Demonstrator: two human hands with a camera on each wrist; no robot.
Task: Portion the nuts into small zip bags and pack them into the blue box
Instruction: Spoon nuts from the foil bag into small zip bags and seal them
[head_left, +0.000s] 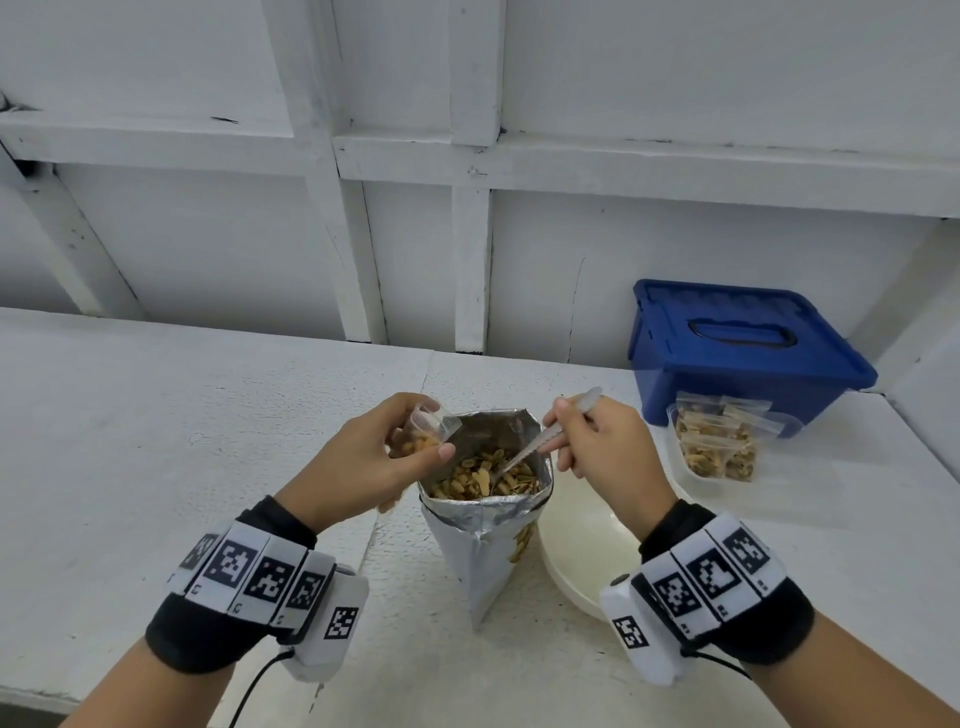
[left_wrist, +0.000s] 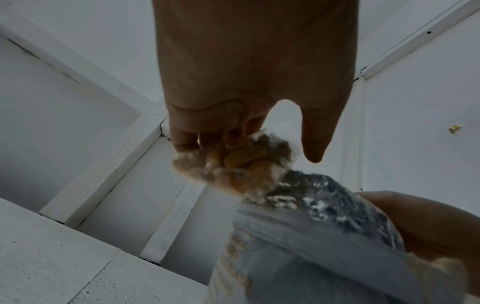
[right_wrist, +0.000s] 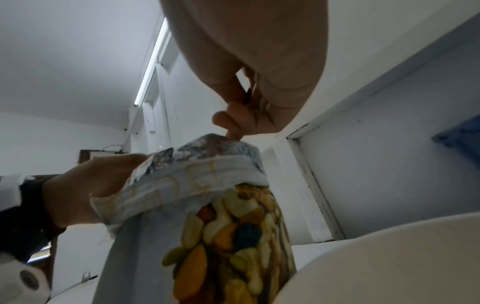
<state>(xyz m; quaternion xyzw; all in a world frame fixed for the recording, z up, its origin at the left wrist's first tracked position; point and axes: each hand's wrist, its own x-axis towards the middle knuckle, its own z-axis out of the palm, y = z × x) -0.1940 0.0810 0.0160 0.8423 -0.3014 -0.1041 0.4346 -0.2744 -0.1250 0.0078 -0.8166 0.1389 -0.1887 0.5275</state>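
Note:
A silver foil nut bag (head_left: 485, 525) stands open at the table's middle, with mixed nuts (head_left: 485, 478) showing inside. My left hand (head_left: 387, 449) holds a small clear zip bag (head_left: 428, 426), partly filled with nuts, tilted at the foil bag's left rim. From the left wrist view the zip bag (left_wrist: 233, 164) hangs under my curled fingers. My right hand (head_left: 589, 441) grips a clear plastic spoon (head_left: 545, 439) whose bowl dips into the nuts. The blue box (head_left: 737, 348) sits lid-closed at the back right.
A clear tub (head_left: 714, 447) of filled zip bags stands in front of the blue box. A cream bowl (head_left: 587, 551) lies right of the foil bag, under my right wrist. The white wall with its ledge rises behind the table.

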